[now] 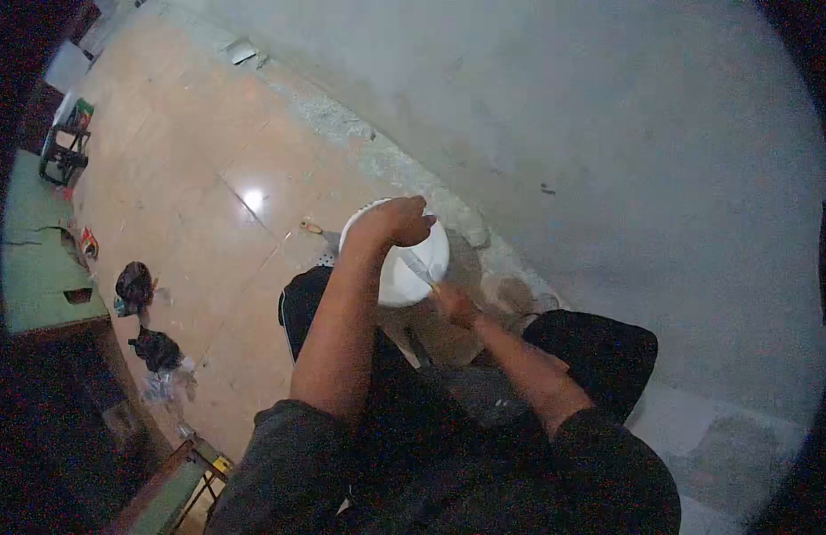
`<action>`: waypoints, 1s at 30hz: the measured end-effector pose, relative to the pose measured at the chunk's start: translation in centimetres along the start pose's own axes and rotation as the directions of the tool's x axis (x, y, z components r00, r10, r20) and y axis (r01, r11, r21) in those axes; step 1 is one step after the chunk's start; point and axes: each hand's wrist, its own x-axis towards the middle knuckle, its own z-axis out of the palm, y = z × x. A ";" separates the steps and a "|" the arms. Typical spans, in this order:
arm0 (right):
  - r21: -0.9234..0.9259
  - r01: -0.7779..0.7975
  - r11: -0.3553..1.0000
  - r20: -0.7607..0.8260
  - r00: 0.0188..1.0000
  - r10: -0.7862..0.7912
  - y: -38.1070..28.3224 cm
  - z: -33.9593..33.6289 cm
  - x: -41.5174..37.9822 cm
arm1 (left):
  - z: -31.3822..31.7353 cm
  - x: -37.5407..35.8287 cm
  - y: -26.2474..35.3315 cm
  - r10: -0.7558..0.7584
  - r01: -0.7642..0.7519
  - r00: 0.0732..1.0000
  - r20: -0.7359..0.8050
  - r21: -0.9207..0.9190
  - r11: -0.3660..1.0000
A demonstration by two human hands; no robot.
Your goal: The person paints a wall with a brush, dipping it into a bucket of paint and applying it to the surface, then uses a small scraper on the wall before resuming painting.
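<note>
A white bucket [411, 290] with pale contents stands on the floor between my knees. My left hand [406, 222] reaches over it, fingers curled at the far rim and closed on it as far as I can see. Low on the near right side, my right hand [459, 307] is closed round the handle of a putty knife [416, 264]. The metal blade points into the bucket, over the white inside. To the left of the bucket, a second tool with a wooden handle [312, 226] lies on the tiles.
A grey plastered wall [609, 160] rises on the right, with rubble [368, 134] along its foot. Black plastic bags [136, 283] lie on the tiled floor [190, 152] at left. Beyond them are a green panel [43, 267] and a dark stool-like frame [65, 156].
</note>
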 end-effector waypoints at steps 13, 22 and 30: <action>0.276 -0.310 0.910 -0.109 0.930 0.350 -1.1 1.1 -2.3 | 2.6 1.4 2.1 0.069 -0.084 0.990 0.122 0.121 0.989; -0.007 -0.471 0.882 0.063 0.880 0.471 -2.2 -0.9 -1.9 | 2.5 2.1 1.9 0.068 -0.082 0.990 0.122 0.111 0.991; 0.115 -0.344 0.932 -0.144 0.923 0.358 -1.5 0.5 -2.9 | 2.8 2.2 1.6 0.062 -0.074 0.991 0.121 0.097 0.993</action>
